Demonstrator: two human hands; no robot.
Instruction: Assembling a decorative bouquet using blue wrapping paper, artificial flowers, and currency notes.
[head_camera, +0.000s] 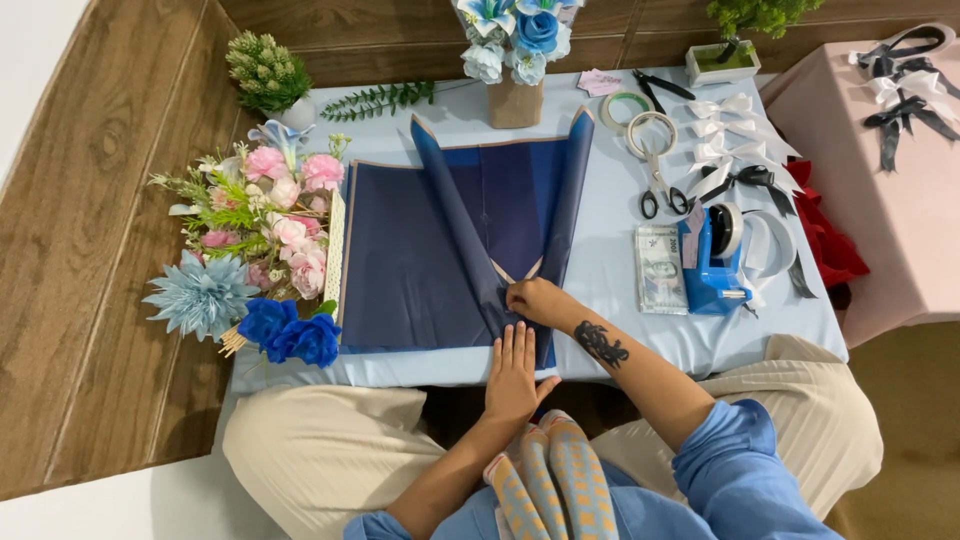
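A sheet of dark blue wrapping paper (400, 260) lies on the low table covered in light blue cloth (610, 200). Its right part is folded into a cone shape with two flaps standing up. My left hand (514, 372) rests flat on the paper's near edge, fingers together. My right hand (533, 298) pinches the folded paper where the flaps meet at the cone's narrow end. A dark tattoo marks my right forearm.
Artificial pink and blue flowers (262, 255) lie at the table's left edge. A blue flower vase (516, 55) stands at the back. Scissors (660, 190), tape rings (628, 108), white and black ribbon bows (730, 140), a blue tape dispenser (715, 258) and banknotes (660, 268) fill the right side.
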